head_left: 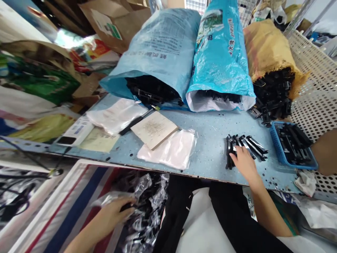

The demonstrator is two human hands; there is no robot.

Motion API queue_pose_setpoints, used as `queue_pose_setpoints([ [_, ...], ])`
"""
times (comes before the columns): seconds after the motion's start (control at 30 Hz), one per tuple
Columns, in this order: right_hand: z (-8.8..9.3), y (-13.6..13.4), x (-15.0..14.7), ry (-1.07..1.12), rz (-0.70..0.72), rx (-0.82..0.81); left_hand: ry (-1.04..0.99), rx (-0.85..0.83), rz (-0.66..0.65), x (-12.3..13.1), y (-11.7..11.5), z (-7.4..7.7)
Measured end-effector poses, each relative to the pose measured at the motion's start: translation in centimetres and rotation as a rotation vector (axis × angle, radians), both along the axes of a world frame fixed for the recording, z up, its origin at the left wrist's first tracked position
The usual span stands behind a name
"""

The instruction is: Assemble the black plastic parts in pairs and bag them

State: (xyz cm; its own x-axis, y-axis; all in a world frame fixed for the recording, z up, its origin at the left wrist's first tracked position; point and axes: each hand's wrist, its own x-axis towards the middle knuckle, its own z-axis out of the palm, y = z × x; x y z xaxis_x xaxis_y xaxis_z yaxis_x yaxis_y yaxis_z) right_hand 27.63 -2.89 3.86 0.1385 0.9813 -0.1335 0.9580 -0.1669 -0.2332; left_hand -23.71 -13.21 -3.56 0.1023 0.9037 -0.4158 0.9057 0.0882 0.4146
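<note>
Lying fanned on the blue worktop (210,135): black plastic parts (246,146), right hand (244,165) resting open on them, not gripping; left hand (113,214), below the worktop edge, closed around a clear plastic bag (143,207); blue basket (292,146) of similar parts nearby.

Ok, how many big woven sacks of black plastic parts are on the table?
3. A pale blue sack lies at the back of the table, a brighter blue sack lies beside it, and a tan sack lies to their right. Others could be hidden behind them.
</note>
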Motion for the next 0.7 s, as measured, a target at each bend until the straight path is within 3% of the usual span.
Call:
queue_pose_setpoints([
  [0.1, -2.0, -0.6, 2.3, -0.151, -0.028, -0.114, 0.238, -0.256, 0.117, -0.1, 0.1, -5.8],
  [0.13, -2.7, -0.9, 2.7, -0.142, -0.022, -0.144, 0.284, -0.269, 0.157, 0.5, 0.5, -7.0],
  [0.2, -3.7, -1.4, 3.4, -0.093, -0.030, -0.158, 0.313, -0.240, 0.203, 2.1, 1.8, -7.9],
  [0.3, -4.4, -1.4, 3.8, 0.162, -0.087, -0.149, 0.305, 0.008, 0.307, 5.0, 4.5, -6.7],
  [0.43, -4.4, -0.4, 1.3, 0.945, -0.195, -0.197, 0.248, 0.517, 0.418, 9.3, 6.3, -3.2],
  [0.53, -4.4, 0.8, -3.1, 1.393, -0.264, -0.216, 0.157, 0.661, 0.265, 13.2, 6.3, -1.1],
  [0.63, -4.9, 2.3, -7.1, 1.613, -0.287, -0.250, 0.023, 0.782, 0.068, 18.2, 7.9, 0.5],
  [0.7, -5.3, 3.2, -8.6, 1.687, -0.310, -0.226, 0.036, 0.773, -0.023, 21.4, 10.1, 1.3],
])
